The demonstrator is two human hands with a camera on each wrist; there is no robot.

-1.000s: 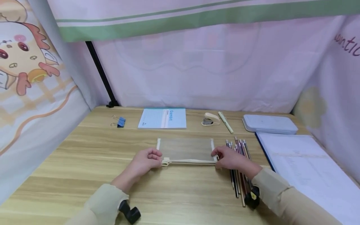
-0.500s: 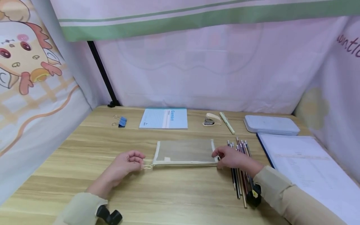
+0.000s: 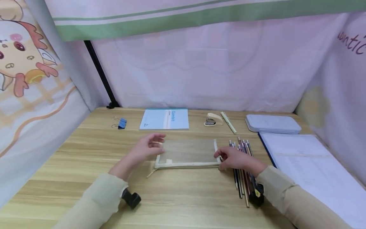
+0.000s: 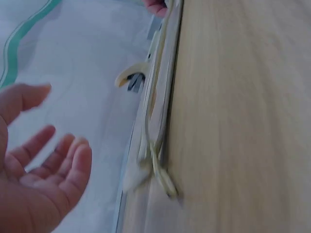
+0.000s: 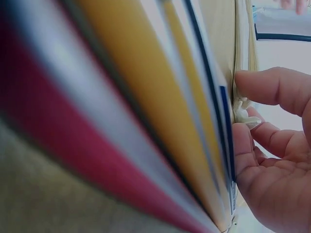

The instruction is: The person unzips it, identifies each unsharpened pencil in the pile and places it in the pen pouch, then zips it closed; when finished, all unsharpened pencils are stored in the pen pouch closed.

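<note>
A see-through mesh zip pouch (image 3: 188, 151) with white edging lies flat on the table, its zipper side towards me. The zipper pull (image 3: 151, 173) dangles off the near left corner. My left hand (image 3: 144, 149) hovers at the pouch's left edge, fingers loosely bent and thumb apart; the left wrist view shows nothing in its grasp. With thumb and fingers my right hand (image 3: 233, 159) pinches the near right corner, where a small pale tab (image 5: 245, 114) shows between the fingers. Several pencils (image 3: 243, 181) lie under my right wrist.
Along the back stand a blue binder clip (image 3: 122, 123), a notebook (image 3: 164, 119), a cream stapler (image 3: 213, 120), a pale green pen (image 3: 228, 122) and a light-coloured case (image 3: 273, 123). A clipboard with paper (image 3: 308, 168) takes up the right side. Fabric walls enclose the table.
My left hand drew the zipper pull leftward to the pouch's corner, let go of it, then moved up and right to the left edge. My right hand kept its hold.
</note>
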